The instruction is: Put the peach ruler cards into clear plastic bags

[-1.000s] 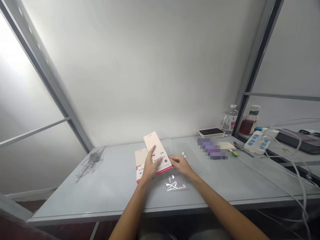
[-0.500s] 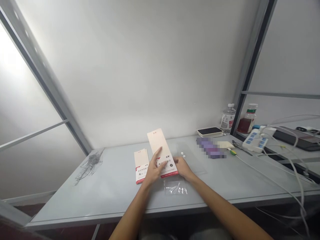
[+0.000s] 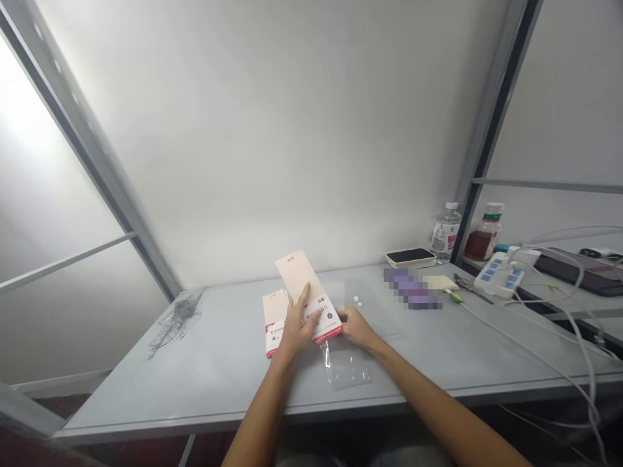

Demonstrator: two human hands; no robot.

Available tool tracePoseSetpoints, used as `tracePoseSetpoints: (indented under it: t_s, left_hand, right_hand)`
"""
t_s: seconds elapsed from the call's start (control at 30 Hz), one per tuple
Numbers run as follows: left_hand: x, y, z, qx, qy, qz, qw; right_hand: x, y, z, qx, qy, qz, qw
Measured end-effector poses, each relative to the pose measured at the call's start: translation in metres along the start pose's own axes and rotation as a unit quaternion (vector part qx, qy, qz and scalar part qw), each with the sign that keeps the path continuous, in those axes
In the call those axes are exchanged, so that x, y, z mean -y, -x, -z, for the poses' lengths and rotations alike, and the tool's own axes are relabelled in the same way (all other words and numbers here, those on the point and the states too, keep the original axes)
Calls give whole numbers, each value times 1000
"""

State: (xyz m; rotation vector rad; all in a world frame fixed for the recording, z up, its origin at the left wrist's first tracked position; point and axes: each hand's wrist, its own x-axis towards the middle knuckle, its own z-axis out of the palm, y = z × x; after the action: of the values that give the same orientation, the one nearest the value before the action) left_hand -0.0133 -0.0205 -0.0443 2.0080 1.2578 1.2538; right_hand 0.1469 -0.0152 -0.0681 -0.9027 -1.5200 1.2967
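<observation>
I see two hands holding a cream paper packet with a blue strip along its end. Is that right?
Not quite. The strip along the end of the cream packet is red, not blue, as the head view shows. The left hand and right hand are holding it, as you said.

A bold "4" on the lower front of the paper packet [image 3: 275, 324] lying flat, small Chinese characters on the held packet [image 3: 304, 285], mostly too small to read

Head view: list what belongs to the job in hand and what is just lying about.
In use: left hand and right hand gripping a pale printed card packet; clear plastic bag beneath it; matching packets beside it.

Lying about: plastic water bottle; bottle of red liquid; power strip; crumpled clear wrap.
</observation>
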Motion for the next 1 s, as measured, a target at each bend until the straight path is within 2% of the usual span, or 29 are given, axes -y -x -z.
tracePoseSetpoints:
  t_s: [0.1,0.23,0.43,0.63,0.8,0.9,1.0]
  left_hand:
    - [1,-1,2,5,-28,-22,999]
    - [4,-2,5,-46,-24,12,999]
    - [8,-4,4,-97,76,66,990]
    - [15,-9,2,-119,123,86,981]
    - [8,-6,1,-125,114,52,984]
    - [3,-3,1,-108,109,29,988]
    - [2,-2,1,-115,119,26,986]
  right_hand:
    - [1,0,1,-3,-4,-4,1000]
    - [4,0,4,-27,-24,-4,999]
    - [2,-4,11,-67,-99,-26,992]
    - [7,-1,8,-55,-173,-56,982]
    - [8,1,5,-38,-186,-90,978]
    - [4,-1,5,-45,-188,-103,976]
    - [0,-3,6,-57,-188,-113,974]
